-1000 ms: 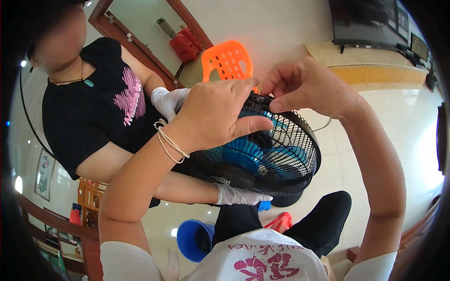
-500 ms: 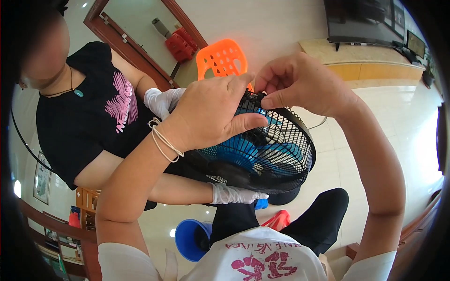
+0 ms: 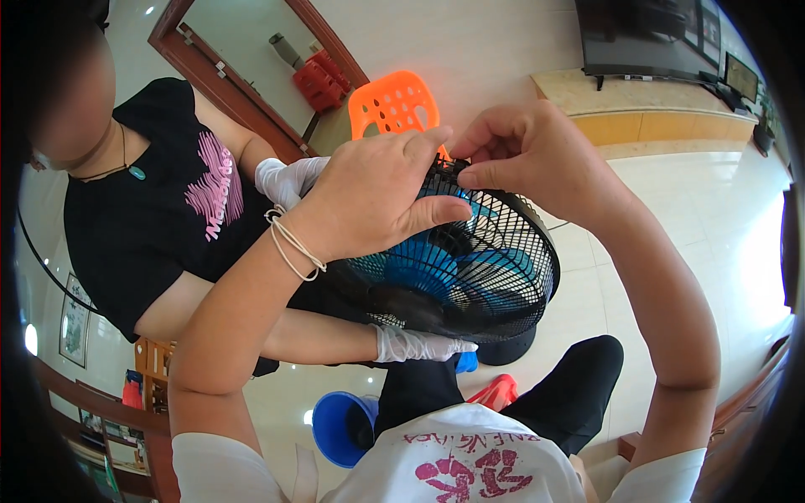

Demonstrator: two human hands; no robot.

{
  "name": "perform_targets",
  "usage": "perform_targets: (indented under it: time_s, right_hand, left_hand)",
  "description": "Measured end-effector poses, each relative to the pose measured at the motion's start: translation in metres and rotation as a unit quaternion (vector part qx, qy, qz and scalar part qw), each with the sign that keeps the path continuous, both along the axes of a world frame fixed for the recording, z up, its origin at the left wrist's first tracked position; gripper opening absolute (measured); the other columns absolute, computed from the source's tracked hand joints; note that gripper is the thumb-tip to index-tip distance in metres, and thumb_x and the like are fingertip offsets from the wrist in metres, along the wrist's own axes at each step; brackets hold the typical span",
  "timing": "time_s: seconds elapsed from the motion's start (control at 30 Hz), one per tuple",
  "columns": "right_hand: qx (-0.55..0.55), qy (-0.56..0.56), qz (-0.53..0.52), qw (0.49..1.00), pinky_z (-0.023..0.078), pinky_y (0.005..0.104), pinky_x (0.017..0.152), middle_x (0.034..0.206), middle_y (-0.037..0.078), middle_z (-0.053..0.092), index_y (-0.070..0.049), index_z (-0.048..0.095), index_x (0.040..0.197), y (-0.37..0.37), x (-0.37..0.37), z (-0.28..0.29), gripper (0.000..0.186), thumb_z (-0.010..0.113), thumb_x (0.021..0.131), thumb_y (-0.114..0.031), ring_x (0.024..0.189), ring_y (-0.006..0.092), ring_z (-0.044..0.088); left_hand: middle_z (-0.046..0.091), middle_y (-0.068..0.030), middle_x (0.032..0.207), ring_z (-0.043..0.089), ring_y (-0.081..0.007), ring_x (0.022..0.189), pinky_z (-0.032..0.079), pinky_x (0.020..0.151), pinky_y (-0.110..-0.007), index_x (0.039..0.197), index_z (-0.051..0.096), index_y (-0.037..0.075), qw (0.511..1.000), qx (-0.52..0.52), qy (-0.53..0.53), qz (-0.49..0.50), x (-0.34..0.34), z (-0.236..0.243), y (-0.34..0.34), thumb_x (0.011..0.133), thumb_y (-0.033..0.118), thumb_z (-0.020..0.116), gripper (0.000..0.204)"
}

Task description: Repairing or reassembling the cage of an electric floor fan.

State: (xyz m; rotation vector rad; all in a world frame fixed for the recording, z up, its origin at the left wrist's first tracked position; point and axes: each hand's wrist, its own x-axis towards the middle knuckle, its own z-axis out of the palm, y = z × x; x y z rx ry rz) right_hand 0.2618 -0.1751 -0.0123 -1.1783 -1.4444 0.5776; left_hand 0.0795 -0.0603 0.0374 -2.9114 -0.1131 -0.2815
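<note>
Head view, watching remotely: I've got a black wire fan guard [image 3: 511, 289] with blue blades [image 3: 419, 268] behind the mesh, held up in front of the wearer, above the knees, tilted. Co-worker on the left side; the lower gloved hand [image 3: 423, 344] is at the guard's near edge, the upper gloved hand [image 3: 285, 181] sits behind the wearer's left wrist, and I can't see what it holds.

Both of the wearer's hands are up at the rim's far side, around a small black clip [image 3: 445, 167]. Right hand [image 3: 532, 159]: thumb and forefinger close together right at the clip, other fingers curled. Can't tell from here if they're clamped on it or just touching. Left hand [image 3: 373, 197]: thumb spread away from the fingers, hanging over the mesh; fingertips reach the far side by the clip, contact hidden, so no call on that grip.

My read: the step in hand is fingertip work on that rim clip, not finished as far as I can judge. Next move calls for a steady rim and a firm, small push or pull from the right thumb and forefinger, with left fingers backing the rim. Main risk I'd flag: fingers slipping off such a small part.
</note>
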Motion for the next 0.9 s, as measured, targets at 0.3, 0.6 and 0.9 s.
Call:
perform_targets:
  time_s: [0.3, 0.6, 0.9]
  right_hand:
    - [-0.010, -0.027, 0.037, 0.999, 0.053, 0.0273, 0.073, 0.082, 0.010, 0.069, 0.004, 0.069, 0.096, -0.004, 0.010, 0.002, 0.022, 0.075, 0.078, -0.008, 0.076, 0.0140, 0.065]
    - [-0.032, -0.055, 0.053, 0.997, 0.052, 0.0250, 0.072, 0.081, 0.006, 0.068, 0.002, 0.069, 0.098, 0.004, 0.014, 0.006, 0.023, 0.076, 0.078, -0.009, 0.076, 0.0124, 0.063]
    - [-0.068, -0.034, 0.067, 0.995, 0.050, 0.0202, 0.071, 0.081, 0.001, 0.063, 0.001, 0.067, 0.096, 0.006, 0.010, 0.010, 0.020, 0.074, 0.077, -0.001, 0.076, 0.0075, 0.058]
  left_hand:
    - [0.061, -0.0199, 0.102, 0.060, -0.0400, 0.093, 0.048, 0.078, -0.045, 0.127, 0.045, -0.001, 1.000, -0.008, -0.004, -0.005, 0.000, -0.002, 0.001, 0.084, 0.075, 0.041, 0.087]
    - [0.064, -0.0185, 0.092, 0.065, -0.0346, 0.087, 0.052, 0.073, -0.042, 0.122, 0.049, -0.003, 0.998, 0.046, -0.026, -0.029, 0.000, -0.004, 0.000, 0.072, 0.079, 0.053, 0.096]
    - [0.064, -0.0177, 0.089, 0.065, -0.0345, 0.085, 0.051, 0.071, -0.042, 0.120, 0.052, -0.004, 0.998, 0.033, -0.030, -0.036, -0.001, -0.004, 0.002, 0.071, 0.079, 0.055, 0.097]
